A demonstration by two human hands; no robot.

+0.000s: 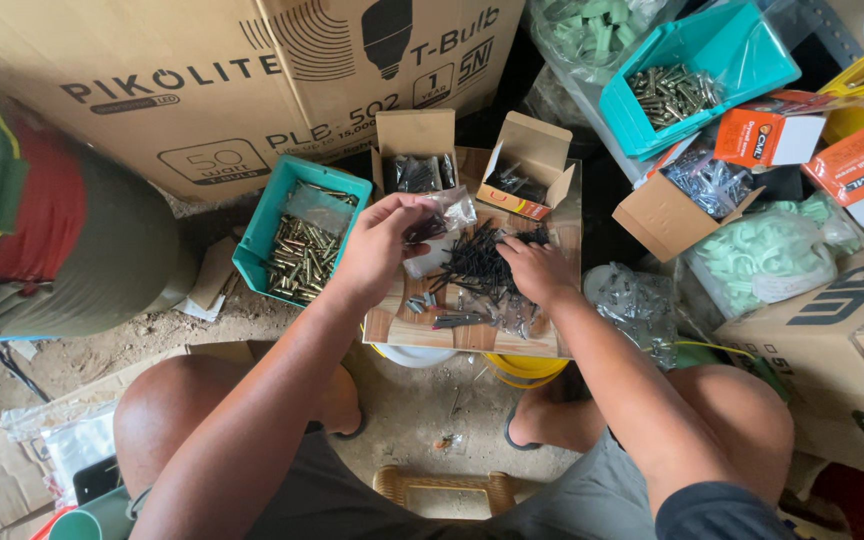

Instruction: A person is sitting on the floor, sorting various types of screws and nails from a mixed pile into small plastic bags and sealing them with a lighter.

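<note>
I sit over a small wooden board (542,342) that carries a heap of black screws (480,262) and some loose silver ones (457,320). My left hand (380,242) is raised over the board's left side and pinches a small clear plastic bag (449,215) that holds a few dark screws. My right hand (537,270) rests palm down on the right side of the black heap, fingers in the screws.
Two open small cardboard boxes (414,150) (529,165) stand behind the board. A teal bin of brass-coloured screws (297,240) is at the left, another teal bin (687,80) at the upper right. Orange boxes (767,135), bagged green clips (772,255) and large cartons (252,80) crowd around.
</note>
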